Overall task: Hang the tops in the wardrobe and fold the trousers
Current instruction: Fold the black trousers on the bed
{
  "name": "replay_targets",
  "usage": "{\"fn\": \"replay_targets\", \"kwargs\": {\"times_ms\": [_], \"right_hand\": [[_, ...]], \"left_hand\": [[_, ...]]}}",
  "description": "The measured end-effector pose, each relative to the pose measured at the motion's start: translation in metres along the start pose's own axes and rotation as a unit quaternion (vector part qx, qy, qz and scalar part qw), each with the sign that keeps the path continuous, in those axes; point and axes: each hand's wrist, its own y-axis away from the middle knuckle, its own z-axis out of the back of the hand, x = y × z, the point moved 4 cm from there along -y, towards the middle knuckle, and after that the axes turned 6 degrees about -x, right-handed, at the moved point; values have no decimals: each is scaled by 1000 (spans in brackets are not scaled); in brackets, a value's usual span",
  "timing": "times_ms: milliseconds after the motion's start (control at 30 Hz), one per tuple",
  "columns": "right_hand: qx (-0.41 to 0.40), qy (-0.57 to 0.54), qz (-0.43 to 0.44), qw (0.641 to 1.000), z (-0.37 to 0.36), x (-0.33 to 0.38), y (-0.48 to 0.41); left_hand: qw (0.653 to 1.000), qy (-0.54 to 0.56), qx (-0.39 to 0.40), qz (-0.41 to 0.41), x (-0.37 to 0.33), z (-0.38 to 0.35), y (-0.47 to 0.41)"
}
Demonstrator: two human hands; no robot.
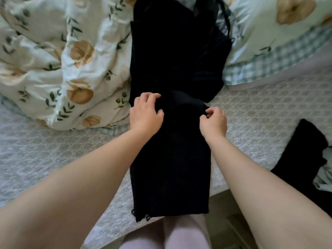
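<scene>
Across the quilted bed cover (260,108), as the head view shows it, the black trousers (170,159) lie lengthwise. Their buttoned near end sits at the bed's edge, and their far end is bunched into a dark heap. A floral duvet (62,69) lies to the trousers' left, a pillow (269,33) to their far right, and another dark garment (301,153) well off to their right.

The left hand (146,114) is at the trousers' left edge about midway, fingers curled into the cloth. The right hand (213,121) is opposite, thumb and forefinger pinched on the right edge.

The fabric looks soft, light and limp, so it will likely sag wherever it is unsupported. Holding both edges level across the intended fold line seems best. I cannot tell whether the far heap is all one garment.
</scene>
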Motion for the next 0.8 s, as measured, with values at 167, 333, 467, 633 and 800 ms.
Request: {"fn": "replay_targets", "kwargs": {"times_ms": [167, 333, 467, 633, 800], "right_hand": [[13, 28, 81, 996, 10, 56, -73], [12, 137, 182, 974, 11, 90, -117], [52, 376, 352, 856, -4, 92, -128], [-19, 452, 479, 752, -24, 92, -142], [-60, 354, 424, 832, 1, 123, -162]], "left_hand": [[999, -40, -14, -2, -31, 3, -62], [997, -69, -24, -10, -55, -8, -101], [986, -163, 20, -39, -55, -31, -112], [995, -100, 27, 2, -54, -39, -129], [988, 115, -48, 97, -62, -12, -157]]}}
